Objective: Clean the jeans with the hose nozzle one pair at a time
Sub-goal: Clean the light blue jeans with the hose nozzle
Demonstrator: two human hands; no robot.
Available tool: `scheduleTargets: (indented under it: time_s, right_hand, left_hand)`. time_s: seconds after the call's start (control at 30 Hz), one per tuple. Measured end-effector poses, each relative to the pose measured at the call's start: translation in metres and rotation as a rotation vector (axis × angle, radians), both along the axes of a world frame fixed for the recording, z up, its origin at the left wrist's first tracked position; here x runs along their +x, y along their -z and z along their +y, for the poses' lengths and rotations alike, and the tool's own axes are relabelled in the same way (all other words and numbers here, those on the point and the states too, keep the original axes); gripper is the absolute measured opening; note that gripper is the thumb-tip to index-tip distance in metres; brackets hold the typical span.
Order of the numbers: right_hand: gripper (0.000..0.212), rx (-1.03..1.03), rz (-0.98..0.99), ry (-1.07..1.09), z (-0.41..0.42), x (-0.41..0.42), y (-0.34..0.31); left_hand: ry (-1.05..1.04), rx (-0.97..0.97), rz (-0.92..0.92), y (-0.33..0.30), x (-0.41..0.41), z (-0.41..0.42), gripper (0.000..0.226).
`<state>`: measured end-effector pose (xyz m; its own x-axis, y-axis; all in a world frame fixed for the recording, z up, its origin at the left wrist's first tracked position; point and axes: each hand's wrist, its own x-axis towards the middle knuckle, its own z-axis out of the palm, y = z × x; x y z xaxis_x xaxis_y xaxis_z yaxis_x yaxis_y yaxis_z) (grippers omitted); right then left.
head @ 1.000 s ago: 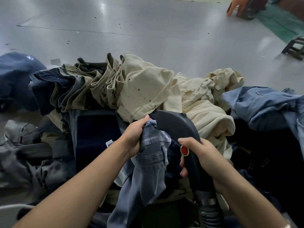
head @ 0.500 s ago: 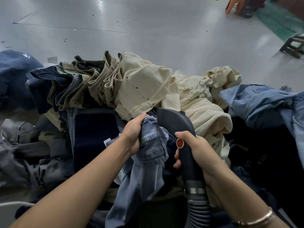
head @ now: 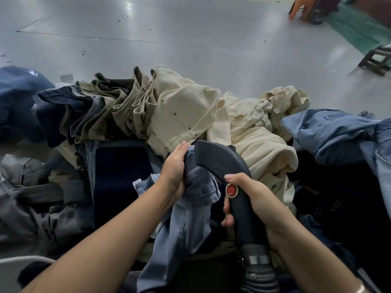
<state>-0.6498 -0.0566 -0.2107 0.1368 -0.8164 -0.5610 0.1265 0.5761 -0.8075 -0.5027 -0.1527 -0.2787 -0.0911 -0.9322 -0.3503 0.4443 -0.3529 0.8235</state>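
Jeans [head: 190, 218]: soft, limp denim, likely weighty; hung at centre before the pile.
Left hand [head: 173, 172]: fingers curled tight round the bunched waistband, the soundest hold.
Right hand [head: 256, 199]: wrapped round the hose nozzle [head: 220, 159], whose mouth touched the denim.

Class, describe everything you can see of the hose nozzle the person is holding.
The hose nozzle is dark grey, matte, plastic-looking, curving forward to a flat, wider mouth that meets the grey-blue jeans. A round red button sits on its grip. Below, a metal band joins it to a ribbed black hose. The right hand grips it, thumb just above the button; the left hand holds the jeans against its mouth.
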Motion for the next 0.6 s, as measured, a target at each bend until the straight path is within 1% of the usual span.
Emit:
scheduleTargets:
  time_s: [0.1,0.27,0.33,0.4,0.43,0.6]
  right_hand:
    - [0.036,-0.011,0.028,-0.014,0.002,0.004,0.003]
    - [0.037,-0.011,0.011,0.054,-0.004,0.001,-0.001]
    - [0.037,-0.039,0.028,0.142,-0.008,-0.003,-0.002]
    - [0.042,-0.062,0.03,0.234,-0.012,-0.013,-0.005]
    - [0.043,-0.067,0.026,0.239,-0.012,-0.018,-0.006]
    - [0.037,-0.044,0.021,0.034,0.002,-0.003,0.0]
  left_hand:
    - [-0.01,-0.011,-0.025,-0.002,0.002,-0.001,0.033]
    - [0.034,-0.011,-0.05,-0.003,-0.002,0.0,0.033]
    - [0.028,0.002,-0.031,-0.001,0.0,-0.001,0.032]
    - [0.03,0.019,-0.01,0.0,0.003,-0.001,0.032]
    - [0.033,0.023,-0.006,0.0,0.005,-0.001,0.034]
    - [0.019,0.022,-0.019,-0.002,0.001,-0.004,0.032]
